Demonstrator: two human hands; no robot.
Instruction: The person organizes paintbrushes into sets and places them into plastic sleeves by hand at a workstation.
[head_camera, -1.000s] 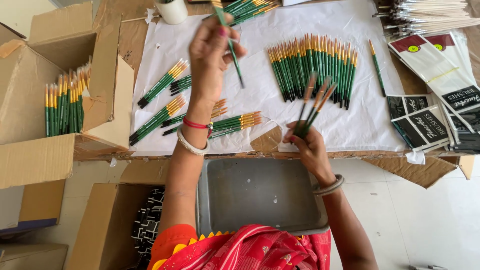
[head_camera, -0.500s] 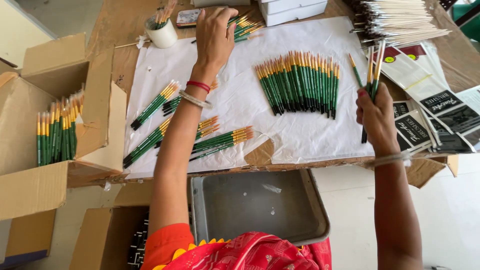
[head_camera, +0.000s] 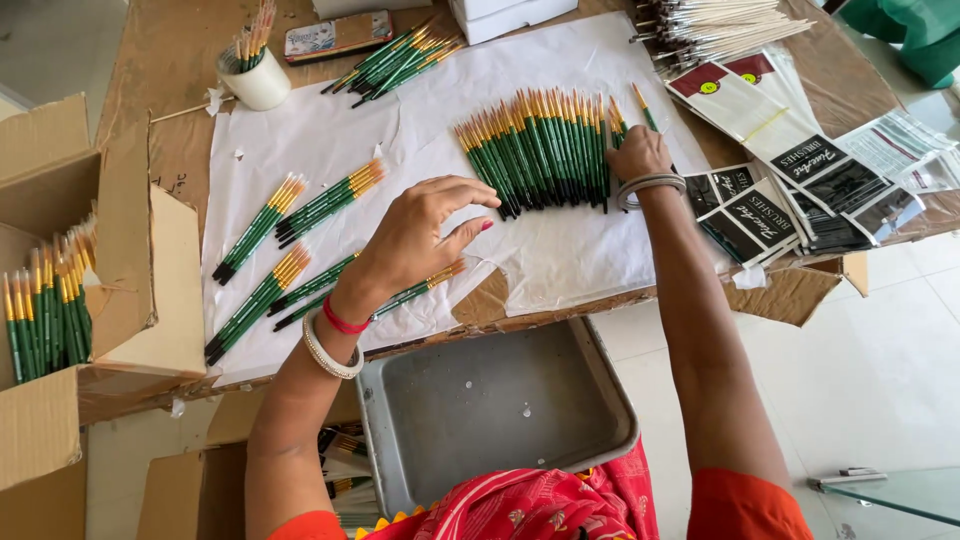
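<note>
A small packing workshop: green paintbrushes (head_camera: 540, 150) lie sorted in bundles on a paper-covered worktop (head_camera: 560, 260), beside cardboard boxes (head_camera: 120, 280) and printed sleeves (head_camera: 790, 190).

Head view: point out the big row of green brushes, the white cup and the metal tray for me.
row of green brushes (head_camera: 540, 150), head view, on the green handles mid-row.
white cup (head_camera: 262, 85), head view, on its outer wall.
metal tray (head_camera: 490, 405), head view, on its bare grey floor.

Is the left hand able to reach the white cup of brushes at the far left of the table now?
Probably yes. The left hand hovers open over the white paper, and only flat bundles of green brushes lie between it and the white cup; nothing tall blocks the way.
</note>
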